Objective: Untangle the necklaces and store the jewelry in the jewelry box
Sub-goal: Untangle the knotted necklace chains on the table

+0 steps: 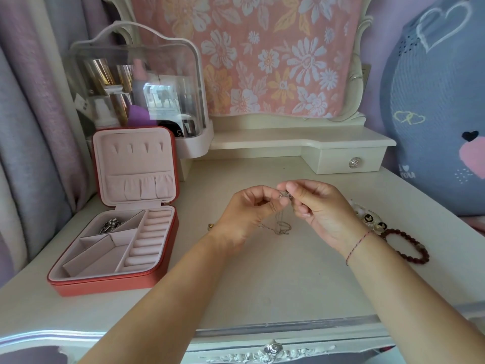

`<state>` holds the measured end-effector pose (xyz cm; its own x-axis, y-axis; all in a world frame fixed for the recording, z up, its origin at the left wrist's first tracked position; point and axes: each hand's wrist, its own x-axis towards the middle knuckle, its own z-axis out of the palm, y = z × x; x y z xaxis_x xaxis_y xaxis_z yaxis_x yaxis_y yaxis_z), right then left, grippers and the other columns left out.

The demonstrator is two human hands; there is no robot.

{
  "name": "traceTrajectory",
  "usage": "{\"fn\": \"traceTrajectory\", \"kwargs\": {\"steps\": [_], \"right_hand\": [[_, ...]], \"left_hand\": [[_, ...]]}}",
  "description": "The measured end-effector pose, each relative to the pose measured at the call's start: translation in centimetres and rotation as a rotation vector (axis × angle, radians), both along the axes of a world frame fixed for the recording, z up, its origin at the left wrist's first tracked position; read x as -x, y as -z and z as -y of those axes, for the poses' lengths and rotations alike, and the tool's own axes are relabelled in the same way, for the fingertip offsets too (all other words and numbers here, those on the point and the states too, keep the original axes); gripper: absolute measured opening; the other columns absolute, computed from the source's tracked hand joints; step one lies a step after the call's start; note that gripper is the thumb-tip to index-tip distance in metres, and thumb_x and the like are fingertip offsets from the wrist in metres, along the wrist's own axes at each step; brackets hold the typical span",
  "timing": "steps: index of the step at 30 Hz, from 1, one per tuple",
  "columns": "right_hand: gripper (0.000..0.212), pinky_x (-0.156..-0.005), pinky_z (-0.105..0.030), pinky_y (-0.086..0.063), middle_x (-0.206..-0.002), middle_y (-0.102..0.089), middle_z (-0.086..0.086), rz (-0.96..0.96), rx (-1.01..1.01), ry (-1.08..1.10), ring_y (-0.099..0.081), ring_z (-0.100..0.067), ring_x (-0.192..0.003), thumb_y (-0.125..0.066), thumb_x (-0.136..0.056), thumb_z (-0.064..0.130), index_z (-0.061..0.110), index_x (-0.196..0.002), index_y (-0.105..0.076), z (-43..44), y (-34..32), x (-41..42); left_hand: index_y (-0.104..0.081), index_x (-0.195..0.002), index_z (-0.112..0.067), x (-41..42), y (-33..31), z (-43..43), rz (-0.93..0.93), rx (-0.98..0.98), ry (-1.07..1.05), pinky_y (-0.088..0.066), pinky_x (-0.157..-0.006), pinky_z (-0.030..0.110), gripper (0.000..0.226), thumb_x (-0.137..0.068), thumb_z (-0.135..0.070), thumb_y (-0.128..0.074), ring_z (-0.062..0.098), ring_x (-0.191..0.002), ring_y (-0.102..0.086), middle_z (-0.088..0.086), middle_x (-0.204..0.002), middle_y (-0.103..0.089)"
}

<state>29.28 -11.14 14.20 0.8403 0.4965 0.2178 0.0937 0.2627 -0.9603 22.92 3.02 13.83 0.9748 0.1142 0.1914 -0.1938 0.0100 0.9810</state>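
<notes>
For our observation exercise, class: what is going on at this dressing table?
A person pinches a thin silver necklace between the left hand and the right hand above the table, its chain trailing down onto it. The jewelry box lies open at the left, with silver jewelry in one rear compartment. A dark red bead bracelet and a butterfly-charm piece lie at the right, not yet stored.

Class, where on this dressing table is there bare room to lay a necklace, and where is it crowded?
Free: near tabletop between jewelry box and bead bracelet; strip between necklace and small drawer. Crowded: right edge, around the bracelets.
</notes>
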Motion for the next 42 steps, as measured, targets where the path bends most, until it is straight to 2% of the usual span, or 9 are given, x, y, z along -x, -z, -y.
{"fn": "traceTrajectory", "kwargs": {"steps": [4,9,15,20,26,29,33,37,42], "right_hand": [[0.021,-0.047,-0.015,-0.027,-0.05,-0.036,0.007,-0.013,-0.006,-0.003,-0.03,-0.007,-0.048,-0.063,-0.075,0.024,0.007,-0.087,-0.072,0.0,-0.05,0.02],[0.017,-0.049,-0.017,-0.025,-0.053,-0.037,0.004,-0.024,-0.013,0.008,-0.031,-0.007,-0.047,-0.065,-0.075,0.023,0.012,-0.08,-0.075,0.04,0.0,-0.02],[0.017,-0.048,-0.015,-0.026,-0.063,-0.051,-0.002,-0.025,-0.017,-0.015,-0.032,-0.005,-0.047,-0.065,-0.074,0.023,0.012,-0.078,-0.077,-0.04,0.01,0.0],[0.019,-0.047,-0.015,-0.025,-0.054,-0.041,0.004,-0.017,0.008,-0.023,-0.03,-0.006,-0.047,-0.065,-0.073,0.025,0.012,-0.082,-0.076,-0.04,-0.08,0.13],[0.022,-0.048,-0.018,-0.022,-0.049,-0.031,0.006,-0.016,0.024,-0.034,-0.025,-0.008,-0.046,-0.066,-0.072,0.029,0.012,-0.084,-0.075,-0.04,-0.11,0.24],[0.024,-0.049,-0.021,-0.017,-0.047,-0.027,0.006,-0.012,0.02,-0.03,-0.023,-0.008,-0.044,-0.064,-0.075,0.026,0.008,-0.089,-0.072,0.11,-0.13,0.13],[0.022,-0.045,-0.018,-0.019,-0.048,-0.025,0.004,-0.012,0.002,-0.038,-0.022,-0.008,-0.042,-0.063,-0.076,0.023,0.007,-0.088,-0.072,0.2,-0.19,0.13],[0.019,-0.046,-0.018,-0.019,-0.049,-0.027,0.002,0.004,0.015,-0.032,-0.023,-0.009,-0.044,-0.064,-0.076,0.025,0.011,-0.083,-0.075,0.1,-0.17,0.3],[0.018,-0.046,-0.016,-0.026,-0.053,-0.036,0.004,0.025,0.03,-0.008,-0.03,-0.009,-0.049,-0.064,-0.076,0.027,0.015,-0.08,-0.077,0.18,-0.17,0.16]], "left_hand": [[-0.072,-0.088,-0.012,0.29,-0.22,0.13,-0.001,0.008,0.002,-0.045,-0.074,0.01,0.011,-0.092,-0.012,-0.062,0.0,-0.077,-0.062,-0.01,-0.077,-0.071],[-0.07,-0.085,-0.016,0.25,-0.34,0.02,-0.073,-0.04,-0.036,-0.039,-0.08,0.024,0.026,-0.1,-0.018,-0.049,0.009,-0.08,-0.058,-0.009,-0.075,-0.069],[-0.07,-0.096,-0.014,0.26,-0.25,0.12,-0.049,-0.048,-0.012,-0.043,-0.069,0.009,0.009,-0.092,-0.017,-0.063,-0.001,-0.073,-0.059,-0.009,-0.076,-0.069],[-0.071,-0.098,-0.006,0.13,-0.09,0.13,-0.024,-0.069,-0.046,-0.049,-0.077,0.011,0.014,-0.085,-0.01,-0.071,0.009,-0.089,-0.064,0.016,-0.102,-0.072],[-0.071,-0.088,-0.013,0.05,0.0,0.2,-0.045,-0.112,-0.033,-0.046,-0.07,0.01,0.004,-0.088,-0.01,-0.068,0.008,-0.079,-0.06,0.005,-0.089,-0.069],[-0.067,-0.083,-0.014,0.1,-0.23,0.12,-0.052,-0.085,-0.036,-0.043,-0.065,0.009,0.01,-0.091,-0.009,-0.064,0.0,-0.064,-0.054,-0.007,-0.071,-0.062],[-0.06,-0.074,-0.014,0.15,-0.36,0.16,-0.063,-0.107,-0.049,-0.038,-0.062,0.01,0.022,-0.095,-0.007,-0.056,0.002,-0.056,-0.046,-0.009,-0.061,-0.052],[-0.053,-0.067,-0.013,0.25,-0.18,0.52,-0.096,-0.187,-0.021,-0.038,-0.064,0.014,0.032,-0.098,-0.009,-0.045,0.005,-0.057,-0.043,-0.003,-0.063,-0.047],[-0.062,-0.084,-0.014,0.01,0.15,0.36,-0.093,-0.206,0.003,-0.042,-0.072,0.011,0.019,-0.099,-0.012,-0.05,-0.004,-0.063,-0.054,-0.008,-0.073,-0.059]]}}
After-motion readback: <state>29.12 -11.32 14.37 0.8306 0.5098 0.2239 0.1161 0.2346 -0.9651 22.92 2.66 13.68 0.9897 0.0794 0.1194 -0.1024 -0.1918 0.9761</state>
